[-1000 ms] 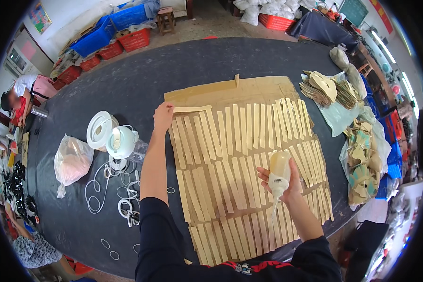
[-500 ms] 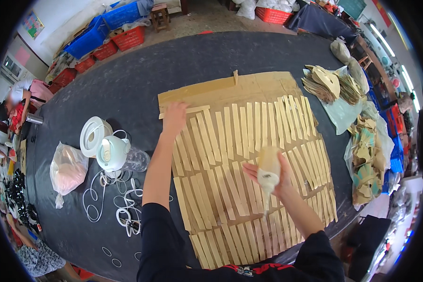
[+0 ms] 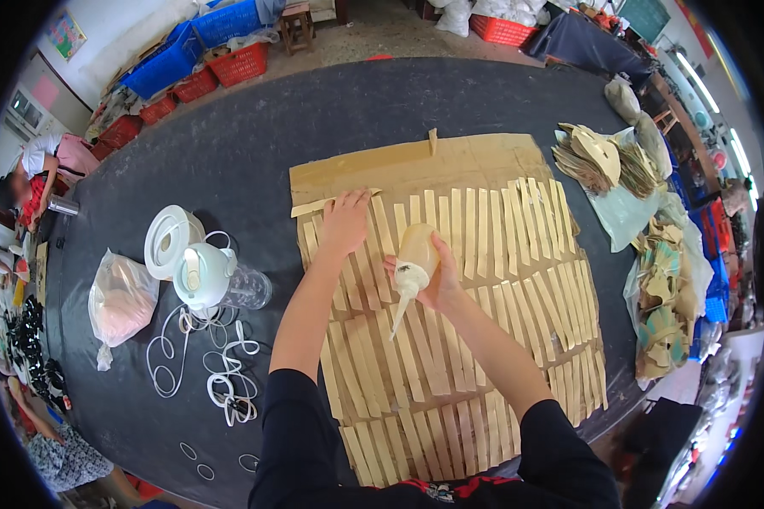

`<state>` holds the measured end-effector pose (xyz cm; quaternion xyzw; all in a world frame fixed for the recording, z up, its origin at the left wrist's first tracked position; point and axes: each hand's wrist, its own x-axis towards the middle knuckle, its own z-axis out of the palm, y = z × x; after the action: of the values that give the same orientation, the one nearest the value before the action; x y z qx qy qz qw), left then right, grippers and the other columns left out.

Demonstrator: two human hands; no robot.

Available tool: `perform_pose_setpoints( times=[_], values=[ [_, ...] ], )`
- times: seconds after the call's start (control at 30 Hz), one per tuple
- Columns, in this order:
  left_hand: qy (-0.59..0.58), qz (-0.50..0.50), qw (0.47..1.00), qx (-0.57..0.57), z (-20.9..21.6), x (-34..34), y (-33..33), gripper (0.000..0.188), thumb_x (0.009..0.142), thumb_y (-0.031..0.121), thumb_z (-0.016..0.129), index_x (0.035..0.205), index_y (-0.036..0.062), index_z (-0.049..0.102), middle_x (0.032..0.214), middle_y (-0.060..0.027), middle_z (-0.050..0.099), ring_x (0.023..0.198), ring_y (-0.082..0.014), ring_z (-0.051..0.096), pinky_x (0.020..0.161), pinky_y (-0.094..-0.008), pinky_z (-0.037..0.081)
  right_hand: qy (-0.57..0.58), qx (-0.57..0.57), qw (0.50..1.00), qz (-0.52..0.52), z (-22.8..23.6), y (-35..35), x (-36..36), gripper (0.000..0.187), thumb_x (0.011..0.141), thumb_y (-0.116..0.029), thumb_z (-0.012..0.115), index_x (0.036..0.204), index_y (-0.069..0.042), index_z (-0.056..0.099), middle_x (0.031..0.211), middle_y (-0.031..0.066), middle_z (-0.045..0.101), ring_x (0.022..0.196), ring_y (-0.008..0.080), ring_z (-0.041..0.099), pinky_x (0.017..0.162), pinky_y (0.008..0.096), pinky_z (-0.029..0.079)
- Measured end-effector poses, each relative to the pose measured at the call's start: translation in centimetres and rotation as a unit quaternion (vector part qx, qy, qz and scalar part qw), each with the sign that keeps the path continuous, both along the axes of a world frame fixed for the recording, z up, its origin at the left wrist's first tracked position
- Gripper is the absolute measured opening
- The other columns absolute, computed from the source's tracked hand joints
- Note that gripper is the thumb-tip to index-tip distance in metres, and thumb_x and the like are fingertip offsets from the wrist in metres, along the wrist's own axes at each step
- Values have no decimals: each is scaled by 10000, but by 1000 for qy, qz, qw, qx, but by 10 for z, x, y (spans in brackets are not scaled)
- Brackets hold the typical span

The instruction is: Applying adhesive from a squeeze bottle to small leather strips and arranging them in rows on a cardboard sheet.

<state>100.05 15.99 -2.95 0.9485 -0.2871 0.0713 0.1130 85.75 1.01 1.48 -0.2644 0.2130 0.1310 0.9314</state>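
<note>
A brown cardboard sheet [image 3: 475, 157] lies on the black table [image 3: 229, 153] and carries rows of several tan strips [image 3: 526, 280]. My left hand [image 3: 345, 222] rests flat, fingers apart, on the strips near the sheet's upper left. My right hand [image 3: 437, 276] grips a pale squeeze bottle [image 3: 416, 254] tilted nozzle-down; the nozzle tip hangs just over a strip in the middle of the sheet.
To the left stand a clear jug with a pale lid [image 3: 216, 280], a white tape roll [image 3: 168, 237], a plastic bag [image 3: 120, 297] and loose white loops [image 3: 221, 382]. Piles of tan cut pieces [image 3: 594, 157] lie on plastic at the right. A person [image 3: 38, 165] sits at far left.
My right hand has carried the bottle up and leftward to the sheet's middle. My left hand has slid slightly down from the sheet's top-left edge onto the strips.
</note>
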Motion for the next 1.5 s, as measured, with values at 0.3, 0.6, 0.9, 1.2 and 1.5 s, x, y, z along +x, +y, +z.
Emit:
perform_pose_setpoints(
  times=[0.3, 0.6, 0.9, 1.2, 1.5],
  values=[
    [-24, -14, 999, -16, -3, 0, 0, 404, 801, 97, 477, 1203, 99, 513, 1201, -31, 499, 1153, -215, 430, 950, -391, 329, -15, -28, 999, -3, -5, 3, -11, 837, 777, -622, 487, 1314, -32, 235, 1155, 258, 479, 1061, 337, 514, 870, 415, 450],
    [-48, 0, 999, 4, 3, -4, -3, 383, 853, 144, 438, 1230, 94, 486, 1208, -31, 491, 1164, -201, 419, 949, -373, 339, -21, -14, 1000, 12, -6, 0, -14, 832, 780, -623, 482, 1314, -34, 235, 1156, 251, 485, 1100, 347, 496, 928, 419, 414],
    [-13, 3, 999, -41, 1, -4, 1, 364, 896, 276, 436, 1224, 131, 503, 1227, -26, 482, 1155, -211, 417, 950, -414, 318, -21, -18, 1000, 6, -7, 2, -15, 828, 794, -609, 468, 1322, -19, 229, 1183, 260, 462, 1124, 353, 472, 938, 420, 404],
    [-30, 16, 999, -15, 0, -3, -11, 370, 896, 289, 439, 1236, 152, 485, 1245, -38, 474, 1160, -218, 409, 936, -431, 313, 17, 6, 1000, -23, 2, 6, -15, 694, 791, -581, 490, 1215, -50, 348, 1045, 203, 542, 961, 298, 554, 816, 406, 454],
    [-34, 36, 996, -73, 8, -5, -12, 411, 879, 308, 472, 1229, 94, 469, 1236, -56, 485, 1167, -192, 406, 923, -416, 295, -27, -19, 999, -18, 0, 5, -19, 922, 756, -634, 499, 1341, 10, 194, 1220, 281, 422, 1144, 363, 448, 975, 431, 375]
  ],
)
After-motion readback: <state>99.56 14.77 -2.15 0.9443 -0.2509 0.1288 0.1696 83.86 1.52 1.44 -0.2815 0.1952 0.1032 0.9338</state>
